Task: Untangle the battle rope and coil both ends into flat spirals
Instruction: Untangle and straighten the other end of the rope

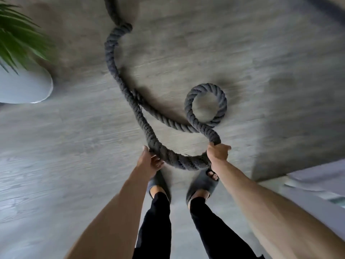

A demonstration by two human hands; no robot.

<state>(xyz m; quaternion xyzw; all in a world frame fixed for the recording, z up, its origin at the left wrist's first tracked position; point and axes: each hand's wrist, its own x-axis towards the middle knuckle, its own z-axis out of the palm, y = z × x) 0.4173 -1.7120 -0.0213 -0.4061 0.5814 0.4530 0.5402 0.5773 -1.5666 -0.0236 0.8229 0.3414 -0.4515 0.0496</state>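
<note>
Floorboards (261,53) of grey wood grain fill nearly everything below me, blurred towards the edges. Across them runs the battle rope (112,68), thick, dark grey and twisted. It comes in from the top edge, kinks once, then sweeps down in a long curve to my left side. From there a short stretch sags in a shallow U between my two hands, hanging in front of my feet. Beyond my right hand it bends up into a small closed loop (205,105), with its shadow close beside it on the floor. From that loop another strand leads back to the left and crosses the long curve. I cannot tell which strand lies on top at that crossing.

At the far left stands a pale rounded pot (26,88), with green fronds of a plant (16,34) spreading over it. At the lower right a pale furniture edge (317,186) juts in, too blurred to name.

My legs are in black trousers (156,221). My feet wear grey open-toed slippers (202,184), set a little apart on the floor.

My left hand (149,161) has its fingers curled round the rope where the long curve ends, the back of the hand turned outward. My right hand (217,151) grips the rope from above, fingers wrapped round it just below the loop. Both arms are bare and stretched down.
</note>
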